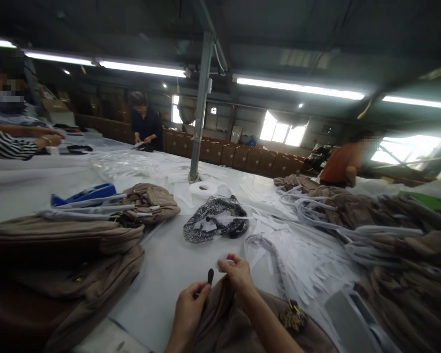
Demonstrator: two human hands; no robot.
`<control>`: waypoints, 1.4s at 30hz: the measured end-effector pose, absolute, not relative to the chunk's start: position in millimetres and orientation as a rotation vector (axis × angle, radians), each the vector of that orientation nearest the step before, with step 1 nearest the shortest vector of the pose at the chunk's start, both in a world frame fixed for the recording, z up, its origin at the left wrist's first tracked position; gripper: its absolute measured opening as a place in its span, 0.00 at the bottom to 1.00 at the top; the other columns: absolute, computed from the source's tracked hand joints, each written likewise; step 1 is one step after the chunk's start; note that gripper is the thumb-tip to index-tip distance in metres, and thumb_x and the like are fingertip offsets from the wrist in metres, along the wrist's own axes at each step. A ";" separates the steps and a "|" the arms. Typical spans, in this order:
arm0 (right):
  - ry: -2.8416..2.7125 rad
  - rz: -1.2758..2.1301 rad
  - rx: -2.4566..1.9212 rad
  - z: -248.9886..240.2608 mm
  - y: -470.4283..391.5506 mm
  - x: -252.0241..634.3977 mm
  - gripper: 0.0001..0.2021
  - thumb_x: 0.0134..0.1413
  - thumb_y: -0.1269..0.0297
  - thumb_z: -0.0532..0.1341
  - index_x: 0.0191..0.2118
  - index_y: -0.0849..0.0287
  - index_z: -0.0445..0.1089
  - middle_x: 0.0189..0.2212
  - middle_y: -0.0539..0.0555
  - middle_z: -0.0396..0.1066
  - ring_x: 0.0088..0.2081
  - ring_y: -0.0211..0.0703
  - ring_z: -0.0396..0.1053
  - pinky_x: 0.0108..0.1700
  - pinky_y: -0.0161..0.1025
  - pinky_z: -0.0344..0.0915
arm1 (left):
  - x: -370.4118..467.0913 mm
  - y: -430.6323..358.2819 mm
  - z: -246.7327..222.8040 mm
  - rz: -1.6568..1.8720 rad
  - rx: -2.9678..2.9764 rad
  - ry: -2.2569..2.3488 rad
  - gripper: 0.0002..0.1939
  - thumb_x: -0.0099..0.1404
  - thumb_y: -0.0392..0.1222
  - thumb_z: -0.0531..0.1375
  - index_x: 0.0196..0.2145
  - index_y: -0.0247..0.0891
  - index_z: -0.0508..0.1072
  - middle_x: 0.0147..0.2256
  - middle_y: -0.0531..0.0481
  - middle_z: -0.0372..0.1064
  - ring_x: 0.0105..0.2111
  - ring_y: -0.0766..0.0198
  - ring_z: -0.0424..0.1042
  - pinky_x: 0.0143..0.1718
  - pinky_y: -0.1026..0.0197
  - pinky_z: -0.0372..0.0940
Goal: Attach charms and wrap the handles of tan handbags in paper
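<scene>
A brown fabric bag [224, 318] lies at the near edge of the table, with a gold-coloured metal charm [293, 316] on its right side. My left hand [193, 301] is closed at the bag's left side, pinching a small dark rounded tab [210, 276] that sticks up from the fingers. Above the bag's top, my right hand [237, 272] has its fingers pinched together around something small and whitish, too unclear to name. Beyond my hands sits a black-and-white speckled bundle [215, 218] with white pieces on it.
Brown bags [121, 264] lie at left, near a blue tape dispenser [84, 194]. White strips [301, 260] and a heap of brown bags [407, 260] cover the right. A post [201, 108] rises behind a white roll [203, 188]. Several people stand around the table.
</scene>
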State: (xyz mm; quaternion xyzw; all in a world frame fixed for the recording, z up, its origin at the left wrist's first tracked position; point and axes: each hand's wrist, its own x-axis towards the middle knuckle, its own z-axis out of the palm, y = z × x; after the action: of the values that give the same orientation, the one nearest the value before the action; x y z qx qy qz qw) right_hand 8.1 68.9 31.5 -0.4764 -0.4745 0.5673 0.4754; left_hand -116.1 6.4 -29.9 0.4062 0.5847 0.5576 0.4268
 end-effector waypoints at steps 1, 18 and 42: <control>-1.170 1.388 -1.163 31.2 69.2 7.2 0.21 0.33 0.55 0.68 0.34 0.63 0.68 0.23 0.55 0.75 0.28 0.42 0.73 0.31 0.35 0.64 | -116.4 6.4 -30.1 1.393 1.019 1.461 0.19 0.50 0.51 0.62 0.32 0.31 0.78 0.27 0.46 0.76 0.28 0.57 0.72 0.30 0.62 0.63; -1.872 1.041 -1.240 39.1 58.1 2.3 0.21 0.47 0.68 0.59 0.50 0.62 0.66 0.24 0.50 0.74 0.29 0.41 0.70 0.33 0.34 0.62 | -116.2 4.1 -22.6 1.423 0.966 1.371 0.13 0.51 0.47 0.62 0.30 0.34 0.78 0.27 0.47 0.76 0.31 0.56 0.72 0.34 0.62 0.63; -2.392 1.024 -1.126 62.9 75.6 0.3 0.06 0.42 0.67 0.61 0.24 0.63 0.75 0.15 0.45 0.63 0.20 0.32 0.56 0.22 0.30 0.50 | -116.0 7.3 -34.9 1.512 0.684 1.144 0.13 0.46 0.46 0.66 0.23 0.33 0.72 0.18 0.55 0.67 0.21 0.67 0.65 0.24 0.66 0.60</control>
State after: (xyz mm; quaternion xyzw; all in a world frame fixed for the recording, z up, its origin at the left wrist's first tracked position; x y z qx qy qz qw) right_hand 0.3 75.6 62.9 -0.3926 -0.8338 0.3569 0.1524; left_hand -116.0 7.3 -34.9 0.2868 0.4802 0.6342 0.5338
